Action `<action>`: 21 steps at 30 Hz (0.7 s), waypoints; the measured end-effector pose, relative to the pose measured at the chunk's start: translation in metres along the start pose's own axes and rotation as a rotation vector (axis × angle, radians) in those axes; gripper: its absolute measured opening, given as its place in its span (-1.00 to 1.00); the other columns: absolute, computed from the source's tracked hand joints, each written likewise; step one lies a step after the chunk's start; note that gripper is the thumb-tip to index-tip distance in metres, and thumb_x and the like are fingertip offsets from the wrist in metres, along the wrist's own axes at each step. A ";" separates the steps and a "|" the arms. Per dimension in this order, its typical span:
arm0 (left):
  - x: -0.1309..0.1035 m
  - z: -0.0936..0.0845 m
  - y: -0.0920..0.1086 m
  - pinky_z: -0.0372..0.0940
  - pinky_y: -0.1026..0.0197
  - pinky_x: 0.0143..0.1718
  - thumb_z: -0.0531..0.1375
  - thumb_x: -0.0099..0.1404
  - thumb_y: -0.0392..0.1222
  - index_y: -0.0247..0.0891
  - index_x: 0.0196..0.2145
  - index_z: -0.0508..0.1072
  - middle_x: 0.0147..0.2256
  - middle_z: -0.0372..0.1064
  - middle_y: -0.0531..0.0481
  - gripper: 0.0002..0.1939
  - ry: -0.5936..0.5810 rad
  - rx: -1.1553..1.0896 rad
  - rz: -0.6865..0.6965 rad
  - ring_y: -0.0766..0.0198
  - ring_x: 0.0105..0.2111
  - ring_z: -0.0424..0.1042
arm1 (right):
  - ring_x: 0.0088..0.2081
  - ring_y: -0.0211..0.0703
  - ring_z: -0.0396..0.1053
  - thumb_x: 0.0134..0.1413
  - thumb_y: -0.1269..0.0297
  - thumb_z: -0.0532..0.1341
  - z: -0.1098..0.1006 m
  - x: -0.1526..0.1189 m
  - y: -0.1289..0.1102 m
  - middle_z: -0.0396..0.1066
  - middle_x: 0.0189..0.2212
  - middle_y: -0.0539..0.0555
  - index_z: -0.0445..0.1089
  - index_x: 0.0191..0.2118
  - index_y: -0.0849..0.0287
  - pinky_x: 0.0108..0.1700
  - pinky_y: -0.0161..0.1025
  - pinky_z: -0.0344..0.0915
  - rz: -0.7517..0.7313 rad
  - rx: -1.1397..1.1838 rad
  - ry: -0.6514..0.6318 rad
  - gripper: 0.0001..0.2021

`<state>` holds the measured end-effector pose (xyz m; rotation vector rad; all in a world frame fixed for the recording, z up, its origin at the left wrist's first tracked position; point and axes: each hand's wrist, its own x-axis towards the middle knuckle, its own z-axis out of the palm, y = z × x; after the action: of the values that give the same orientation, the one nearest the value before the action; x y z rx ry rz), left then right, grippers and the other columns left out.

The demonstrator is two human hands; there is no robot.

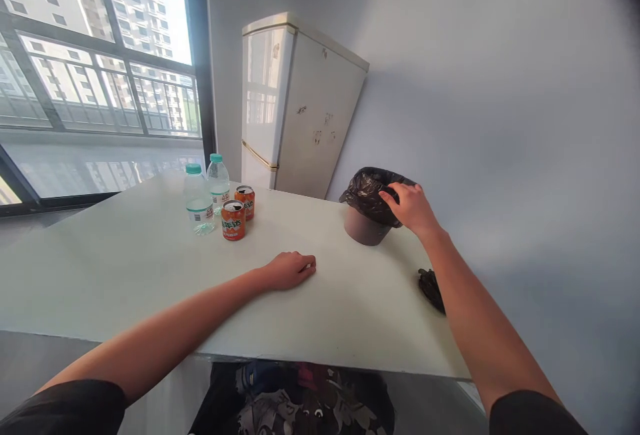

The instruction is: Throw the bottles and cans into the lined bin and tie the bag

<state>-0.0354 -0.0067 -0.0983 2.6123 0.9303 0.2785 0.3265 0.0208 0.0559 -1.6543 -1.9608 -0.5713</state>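
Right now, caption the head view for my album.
Right hand at a lined bin, left hand resting on the table.

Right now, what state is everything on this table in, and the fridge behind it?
Front bottle: upright, capped
Back bottle: upright, capped
Near can: upright, top opened
Far can: upright, top seems opened
Bin: standing, lined
Black liner: folded over the bin's rim
Loose black plastic: bunched up, partly hidden
Fridge: visible doors shut

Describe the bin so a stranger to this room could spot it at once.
Find the white fridge, then the white table in front of it. Near the table's right side stands the bin, the right hand at its rim. Unlike the crumpled black bundle nearer the viewer, it has a smooth brownish body with a black bag over its rim.
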 end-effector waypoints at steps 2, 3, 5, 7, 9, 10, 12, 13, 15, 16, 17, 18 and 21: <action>0.000 -0.001 0.002 0.22 0.15 -0.28 -0.04 0.59 0.02 -0.12 -0.06 0.49 -0.29 0.55 -0.07 -0.66 -0.005 0.009 -0.004 0.06 -0.24 0.54 | -0.15 0.17 0.50 0.29 -0.01 0.21 0.001 0.007 -0.003 0.58 -0.23 0.26 0.48 -0.13 0.19 0.07 0.08 0.32 0.041 0.024 -0.060 -0.66; -0.001 -0.002 0.002 0.22 0.15 -0.28 -0.04 0.59 0.02 -0.12 -0.05 0.49 -0.28 0.56 -0.08 -0.66 -0.006 0.012 -0.004 0.05 -0.23 0.54 | -0.21 0.14 0.49 0.25 0.02 0.23 0.001 0.010 -0.006 0.57 -0.28 0.23 0.47 -0.18 0.17 0.01 0.03 0.31 0.063 0.031 -0.057 -0.71; -0.001 -0.003 0.004 0.21 0.15 -0.28 -0.04 0.59 0.01 -0.12 -0.05 0.49 -0.26 0.56 -0.08 -0.66 -0.005 0.014 0.004 0.04 -0.21 0.54 | -0.26 0.10 0.46 0.21 0.05 0.24 -0.002 0.011 -0.017 0.56 -0.33 0.20 0.45 -0.22 0.15 0.00 0.01 0.26 0.080 0.049 -0.027 -0.75; -0.001 -0.003 0.005 0.19 0.15 -0.28 -0.05 0.60 0.02 -0.13 -0.07 0.49 -0.26 0.56 -0.08 -0.65 -0.001 0.012 0.017 0.05 -0.22 0.54 | -0.28 0.07 0.45 0.22 0.05 0.24 -0.006 0.008 -0.033 0.55 -0.34 0.18 0.44 -0.24 0.14 0.01 0.00 0.23 0.051 0.098 -0.003 -0.76; -0.001 -0.002 0.007 0.18 0.15 -0.29 -0.04 0.60 0.03 -0.13 -0.11 0.49 -0.28 0.56 -0.08 -0.64 0.003 0.005 0.041 0.07 -0.25 0.53 | -0.31 0.03 0.43 0.23 0.04 0.25 -0.008 0.004 -0.055 0.54 -0.37 0.15 0.43 -0.27 0.14 0.00 -0.04 0.22 -0.001 0.176 -0.015 -0.75; -0.001 -0.002 0.008 0.18 0.15 -0.30 -0.04 0.60 0.04 -0.13 -0.13 0.49 -0.30 0.55 -0.07 -0.64 0.005 0.003 0.057 0.08 -0.27 0.52 | -0.31 0.02 0.43 0.24 0.05 0.25 -0.008 0.002 -0.066 0.54 -0.37 0.14 0.42 -0.27 0.14 0.00 -0.05 0.22 -0.029 0.211 -0.025 -0.76; -0.002 0.000 0.010 0.16 0.15 -0.32 -0.03 0.60 0.04 -0.14 -0.18 0.49 -0.33 0.53 -0.05 -0.63 0.009 0.002 0.091 0.11 -0.31 0.51 | -0.30 0.01 0.44 0.27 0.07 0.24 -0.007 0.000 -0.088 0.54 -0.35 0.13 0.42 -0.26 0.14 0.02 -0.04 0.21 -0.079 0.257 -0.030 -0.77; -0.002 0.001 0.011 0.15 0.16 -0.32 -0.04 0.61 0.04 -0.15 -0.20 0.48 -0.34 0.52 -0.05 -0.62 0.011 0.004 0.104 0.12 -0.32 0.50 | -0.28 0.01 0.44 0.28 0.08 0.24 -0.007 -0.001 -0.098 0.55 -0.33 0.13 0.43 -0.24 0.15 0.05 -0.02 0.20 -0.101 0.270 -0.037 -0.78; -0.002 0.002 0.012 0.15 0.16 -0.32 -0.04 0.61 0.04 -0.15 -0.22 0.48 -0.36 0.51 -0.05 -0.61 0.011 0.006 0.112 0.13 -0.34 0.48 | -0.20 0.06 0.46 0.29 0.08 0.25 -0.010 -0.001 -0.116 0.55 -0.26 0.15 0.44 -0.19 0.15 0.11 0.03 0.19 -0.139 0.296 -0.066 -0.78; -0.002 0.002 0.012 0.15 0.17 -0.32 -0.04 0.61 0.04 -0.16 -0.23 0.47 -0.36 0.50 -0.04 -0.60 0.005 0.004 0.108 0.14 -0.34 0.47 | -0.13 0.10 0.46 0.27 0.06 0.28 -0.014 -0.002 -0.124 0.56 -0.20 0.17 0.45 -0.13 0.15 0.15 0.07 0.18 -0.156 0.317 -0.074 -0.75; -0.002 0.001 0.012 0.16 0.17 -0.31 -0.04 0.61 0.04 -0.16 -0.24 0.47 -0.37 0.49 -0.04 -0.60 -0.003 0.001 0.101 0.15 -0.35 0.46 | -0.04 0.14 0.45 0.24 0.03 0.32 -0.020 -0.003 -0.132 0.55 -0.12 0.19 0.46 -0.07 0.14 0.20 0.12 0.15 -0.171 0.348 -0.062 -0.70; -0.002 0.001 0.013 0.16 0.18 -0.31 -0.03 0.61 0.04 -0.16 -0.25 0.47 -0.37 0.49 -0.03 -0.60 -0.009 -0.005 0.094 0.15 -0.36 0.45 | 0.06 0.19 0.42 0.21 0.01 0.36 -0.027 -0.006 -0.141 0.53 -0.02 0.22 0.45 0.00 0.12 0.25 0.17 0.12 -0.186 0.396 -0.030 -0.64; -0.002 -0.001 0.013 0.20 0.19 -0.27 -0.01 0.61 0.01 -0.17 -0.26 0.46 -0.37 0.48 -0.01 -0.62 -0.010 -0.044 0.094 0.18 -0.36 0.44 | 0.18 0.16 0.36 0.27 0.05 0.35 -0.053 -0.024 -0.172 0.47 0.11 0.24 0.46 0.03 0.11 0.32 0.18 0.13 -0.233 0.729 0.067 -0.66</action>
<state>-0.0295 -0.0168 -0.0921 2.6187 0.7912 0.3061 0.1660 -0.0597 0.0835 -0.9525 -1.9880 0.0318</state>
